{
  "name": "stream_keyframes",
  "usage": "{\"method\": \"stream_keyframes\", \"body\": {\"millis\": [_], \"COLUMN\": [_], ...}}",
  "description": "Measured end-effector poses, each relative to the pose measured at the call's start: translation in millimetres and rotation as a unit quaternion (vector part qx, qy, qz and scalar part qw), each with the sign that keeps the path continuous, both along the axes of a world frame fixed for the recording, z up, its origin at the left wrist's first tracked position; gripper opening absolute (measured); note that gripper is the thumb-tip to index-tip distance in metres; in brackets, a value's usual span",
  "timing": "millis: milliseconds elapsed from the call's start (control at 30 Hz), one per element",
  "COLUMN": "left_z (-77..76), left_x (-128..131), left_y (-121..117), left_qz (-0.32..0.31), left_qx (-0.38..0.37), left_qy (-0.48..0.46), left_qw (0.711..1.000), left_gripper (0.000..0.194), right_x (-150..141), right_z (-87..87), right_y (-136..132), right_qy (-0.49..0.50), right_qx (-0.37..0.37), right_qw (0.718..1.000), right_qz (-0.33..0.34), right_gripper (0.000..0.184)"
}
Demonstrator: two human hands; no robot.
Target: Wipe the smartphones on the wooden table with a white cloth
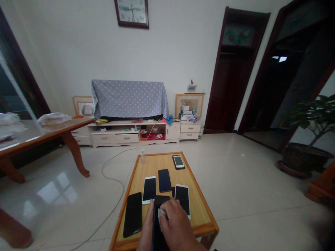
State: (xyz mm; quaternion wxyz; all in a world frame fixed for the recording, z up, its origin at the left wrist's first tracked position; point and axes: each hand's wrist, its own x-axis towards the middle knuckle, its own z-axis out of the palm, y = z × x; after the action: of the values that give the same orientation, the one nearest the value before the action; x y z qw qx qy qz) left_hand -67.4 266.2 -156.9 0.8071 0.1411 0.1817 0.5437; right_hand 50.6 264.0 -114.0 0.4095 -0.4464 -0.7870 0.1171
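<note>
A small wooden table (pixel 199 205) holds several phones lying flat. My left hand (pixel 147 228) grips the left edge of a black phone (pixel 160 204) at the near edge. My right hand (pixel 176 225) presses a small white cloth (pixel 161 213) onto that phone's screen, fingers curled. Around it lie a large black phone (pixel 133 214), a white-framed phone (pixel 149 189), a dark blue phone (pixel 164 180), another white-framed phone (pixel 182 198) and a phone (pixel 178 161) at the far end. A small spray bottle (pixel 142 157) stands at the table's far left corner.
A larger wooden table (pixel 52 130) stands left. A white cable (pixel 115 181) runs over the tiled floor. A low TV cabinet (pixel 131 134) with a cloth-covered screen lines the back wall. A potted plant (pixel 306 153) sits right, by dark doorways.
</note>
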Motion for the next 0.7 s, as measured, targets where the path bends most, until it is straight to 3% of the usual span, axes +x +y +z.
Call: {"method": "stream_keyframes", "body": {"millis": [67, 233, 400, 500, 633, 700], "left_z": [3.5, 19.2, 27.1, 26.9, 19.7, 15.5], "left_x": [-1.5, 0.3, 6.2, 4.1, -0.5, -1.1], "left_y": [-1.1, -1.4, -5.7, -7.0, -2.5, -0.6], "left_qz": [0.01, 0.048, 0.056, 0.066, 0.079, 0.057], "left_qx": [0.005, 0.039, 0.026, 0.025, 0.03, 0.018], "left_qy": [-0.002, -0.02, -0.016, -0.02, -0.035, -0.035], "left_qw": [1.0, 0.998, 0.998, 0.997, 0.996, 0.998], "left_gripper": [0.07, 0.074, 0.058, 0.058, 0.06, 0.058], "right_x": [3.1, -4.4, -5.6, 0.5, -1.7, -4.8], "right_z": [-2.3, -12.9, 0.3, 0.8, -7.4, -6.1], "right_y": [2.6, -6.0, -1.7, 0.2, -9.5, -11.0], "right_qy": [-0.001, -0.052, -0.014, -0.013, -0.035, -0.028], "right_qx": [0.009, 0.009, -0.024, -0.038, -0.02, -0.022], "right_qw": [1.0, 0.997, 0.999, 0.999, 0.997, 0.997], "right_qz": [-0.013, 0.053, 0.019, 0.009, 0.065, 0.073], "right_gripper": [0.018, 0.019, 0.012, 0.015, 0.014, 0.011]}}
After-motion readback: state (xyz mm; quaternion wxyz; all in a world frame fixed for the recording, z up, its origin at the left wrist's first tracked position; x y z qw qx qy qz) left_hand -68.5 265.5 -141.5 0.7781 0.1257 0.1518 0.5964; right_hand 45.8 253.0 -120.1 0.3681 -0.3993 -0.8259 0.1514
